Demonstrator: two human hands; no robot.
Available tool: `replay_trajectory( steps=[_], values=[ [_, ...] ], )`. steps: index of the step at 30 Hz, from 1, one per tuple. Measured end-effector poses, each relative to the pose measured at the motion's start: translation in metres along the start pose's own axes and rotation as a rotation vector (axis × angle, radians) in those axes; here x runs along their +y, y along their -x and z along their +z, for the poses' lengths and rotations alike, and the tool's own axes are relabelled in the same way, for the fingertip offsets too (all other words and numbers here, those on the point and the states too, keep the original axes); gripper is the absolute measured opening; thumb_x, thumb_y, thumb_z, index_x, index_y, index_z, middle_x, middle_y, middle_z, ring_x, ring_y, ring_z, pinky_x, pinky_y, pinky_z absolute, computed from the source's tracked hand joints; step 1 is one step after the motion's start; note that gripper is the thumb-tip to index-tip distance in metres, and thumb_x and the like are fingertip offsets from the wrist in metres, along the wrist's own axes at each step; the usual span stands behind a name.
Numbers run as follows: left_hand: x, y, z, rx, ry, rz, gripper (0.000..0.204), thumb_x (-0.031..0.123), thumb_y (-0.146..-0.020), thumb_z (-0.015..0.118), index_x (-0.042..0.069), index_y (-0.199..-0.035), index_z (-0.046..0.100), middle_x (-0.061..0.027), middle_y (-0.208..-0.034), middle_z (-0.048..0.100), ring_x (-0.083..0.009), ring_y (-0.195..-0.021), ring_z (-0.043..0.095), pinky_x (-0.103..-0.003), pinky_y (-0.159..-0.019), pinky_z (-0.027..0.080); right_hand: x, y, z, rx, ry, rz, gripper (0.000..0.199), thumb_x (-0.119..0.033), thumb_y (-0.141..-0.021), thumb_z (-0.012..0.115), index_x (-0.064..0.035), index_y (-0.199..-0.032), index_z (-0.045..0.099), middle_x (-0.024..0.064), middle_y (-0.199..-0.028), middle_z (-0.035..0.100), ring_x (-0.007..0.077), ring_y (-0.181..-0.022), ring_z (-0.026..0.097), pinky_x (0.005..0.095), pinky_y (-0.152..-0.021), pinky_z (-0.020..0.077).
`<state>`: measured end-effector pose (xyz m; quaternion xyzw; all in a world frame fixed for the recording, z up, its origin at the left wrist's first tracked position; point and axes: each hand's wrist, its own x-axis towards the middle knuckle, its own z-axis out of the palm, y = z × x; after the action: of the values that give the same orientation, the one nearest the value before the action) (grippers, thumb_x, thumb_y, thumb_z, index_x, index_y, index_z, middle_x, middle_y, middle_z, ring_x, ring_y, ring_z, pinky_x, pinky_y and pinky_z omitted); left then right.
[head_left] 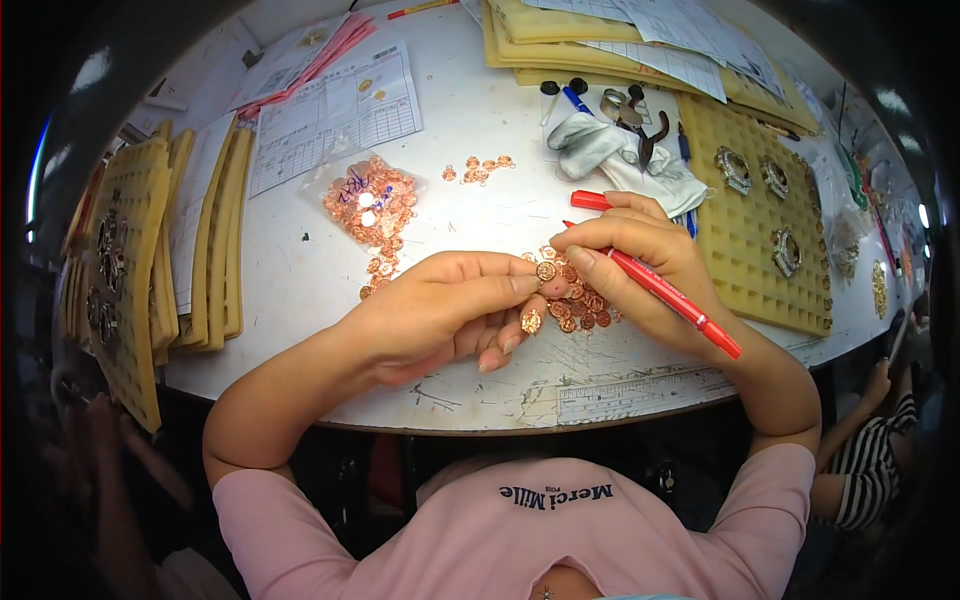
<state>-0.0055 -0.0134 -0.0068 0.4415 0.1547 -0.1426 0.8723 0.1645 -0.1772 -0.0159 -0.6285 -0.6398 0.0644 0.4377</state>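
Note:
Between the thumb and forefinger of my left hand (420,310) is pinched a small round copper-coloured charm (546,271). A second, shinier charm (531,321) rests against the lower fingers of that hand. My right hand (650,255) grips a red marker pen (675,300), its bare tip pointing left toward the pinched charm. Just beyond the right fingers shows a red pen cap (590,200); whether they hold it or it lies on the table, I cannot tell. A pile of copper-coloured charms (588,318) lies beneath both hands, partly hidden by them.
An open clear bag of charms (368,200) spills toward my left wrist. A few charms (478,170) lie farther back. Yellow foam trays stand at left (232,240) and right (750,230). White gloves (640,165) and printed sheets (340,115) lie behind; a ruler (640,392) lies near the front edge.

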Motion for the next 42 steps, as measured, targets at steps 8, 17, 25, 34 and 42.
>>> replay_trajectory(
  steps=[8,17,25,34,42],
  values=[
    [0.0,-0.002,-0.001,-0.014,-0.016,-0.003,0.033,0.021,-0.104,0.049,-0.004,-0.124,0.057,-0.0046,-0.093,0.06,-0.0096,-0.071,0.057,-0.024,-0.061,0.049,-0.005,0.001,0.004,-0.031,0.061,0.008,0.007,-0.015,-0.086,0.072,-0.0093,-0.091,0.071,0.0025,-0.077,0.069,0.018,-0.076,0.066,0.0424,-0.1,0.0417],
    [0.0,-0.002,-0.006,0.037,0.002,0.065,0.035,0.012,-0.102,0.053,-0.003,-0.133,0.051,-0.0078,-0.102,0.063,-0.015,-0.089,0.066,-0.028,-0.076,0.056,-0.013,-0.002,-0.026,-0.137,0.352,-0.068,0.011,-0.012,-0.079,0.076,-0.0097,-0.087,0.068,0.0048,-0.072,0.064,0.0232,-0.073,0.064,0.0479,-0.102,0.0401],
    [0.0,-0.003,-0.005,0.017,-0.041,0.088,0.033,0.008,-0.1,0.056,-0.004,-0.131,0.053,-0.0121,-0.106,0.066,-0.0162,-0.09,0.066,-0.029,-0.08,0.057,-0.017,-0.001,-0.01,-0.084,0.311,-0.256,0.022,-0.016,-0.075,0.08,-0.013,-0.094,0.07,0.0003,-0.075,0.06,0.0189,-0.073,0.062,0.0483,-0.1,0.0434],
    [0.0,0.0,-0.001,0.058,-0.204,0.035,0.024,0.015,-0.1,0.058,-0.003,-0.117,0.063,-0.0098,-0.102,0.069,-0.0146,-0.084,0.069,-0.028,-0.075,0.057,-0.011,-0.001,0.003,-0.005,0.185,-0.154,0.012,-0.007,-0.08,0.074,-0.0114,-0.089,0.069,0.0005,-0.067,0.061,0.0179,-0.066,0.061,0.0418,-0.096,0.0441],
    [0.004,0.002,-0.001,0.075,-0.177,0.001,0.023,0.014,-0.101,0.057,-0.003,-0.116,0.064,-0.009,-0.094,0.07,-0.0142,-0.076,0.069,-0.028,-0.071,0.059,-0.006,0.001,0.0,-0.022,0.088,-0.014,0.008,-0.01,-0.086,0.07,-0.0094,-0.094,0.072,0.0026,-0.078,0.07,0.0185,-0.075,0.066,0.0453,-0.1,0.0416]
  ],
)
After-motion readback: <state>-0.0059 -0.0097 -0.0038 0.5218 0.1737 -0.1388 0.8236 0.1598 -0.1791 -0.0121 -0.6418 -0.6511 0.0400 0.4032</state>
